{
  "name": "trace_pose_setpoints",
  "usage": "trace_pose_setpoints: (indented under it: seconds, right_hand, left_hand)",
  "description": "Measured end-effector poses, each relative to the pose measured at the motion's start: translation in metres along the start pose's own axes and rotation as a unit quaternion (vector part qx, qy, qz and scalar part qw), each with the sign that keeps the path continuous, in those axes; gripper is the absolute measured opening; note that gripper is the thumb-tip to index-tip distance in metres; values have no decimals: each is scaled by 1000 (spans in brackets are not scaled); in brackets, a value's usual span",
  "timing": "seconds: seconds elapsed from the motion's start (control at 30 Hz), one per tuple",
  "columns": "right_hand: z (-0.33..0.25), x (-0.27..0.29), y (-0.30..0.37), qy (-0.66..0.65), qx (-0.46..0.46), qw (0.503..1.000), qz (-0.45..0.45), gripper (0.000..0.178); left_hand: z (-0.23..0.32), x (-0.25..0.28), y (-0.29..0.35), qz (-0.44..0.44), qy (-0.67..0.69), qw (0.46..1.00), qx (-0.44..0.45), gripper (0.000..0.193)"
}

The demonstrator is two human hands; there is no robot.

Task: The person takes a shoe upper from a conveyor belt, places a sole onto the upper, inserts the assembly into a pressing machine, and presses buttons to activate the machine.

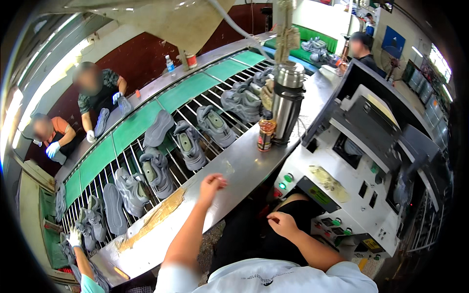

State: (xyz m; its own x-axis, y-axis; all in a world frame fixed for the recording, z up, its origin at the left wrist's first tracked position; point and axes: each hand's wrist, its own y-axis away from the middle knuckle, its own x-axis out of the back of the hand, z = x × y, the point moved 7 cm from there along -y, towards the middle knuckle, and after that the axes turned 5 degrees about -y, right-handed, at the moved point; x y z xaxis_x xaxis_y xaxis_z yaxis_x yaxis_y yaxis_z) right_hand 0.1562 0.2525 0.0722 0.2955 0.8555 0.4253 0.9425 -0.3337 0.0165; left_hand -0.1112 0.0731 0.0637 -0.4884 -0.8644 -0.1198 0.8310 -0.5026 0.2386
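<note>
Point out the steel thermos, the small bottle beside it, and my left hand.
Steel thermos [284, 113]: head view, middle of its body.
Small bottle [266, 135]: head view, middle of its side.
Left hand [211, 186]: head view, middle of the hand.

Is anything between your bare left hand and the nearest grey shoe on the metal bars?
Nothing visible blocks it: the bare left hand is over the shiny metal ledge, the nearest grey shoe just beyond.

Metal counter [239, 168] mid-frame: flask [285, 110], small bottle [266, 134] standing right of centre. Barred rack [184, 116], left to upper centre: gray shoes [217, 128].
</note>
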Motion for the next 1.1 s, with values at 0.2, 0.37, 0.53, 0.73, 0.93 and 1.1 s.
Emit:
trace_pose_setpoints:
  seconds: [0.2,0.37,0.53,0.73,0.93,1.1]
  right_hand:
    - [29,-100,-101,-261,-227,917,-197,28]
    - [41,-128,-175,-304,-374,857,-184,50]
    - [49,-132,-193,-179,-455,838,-241,67]
    - [21,-115,-195,-125,-470,853,-189,67]
    - [21,-118,-190,-140,-481,861,-86,72]
    - [29,-120,-192,-115,-420,899,-52,69]
  left_hand:
    - [85,145,-85,220,-492,829,-148,48]
    - [127,215,-186,250,-766,592,5,78]
    - [127,248,-255,213,-847,459,159,102]
    - [110,269,-288,254,-864,396,177,112]
    - [161,215,-253,204,-879,428,53,83]
    - [230,183,-167,239,-761,600,59,67]
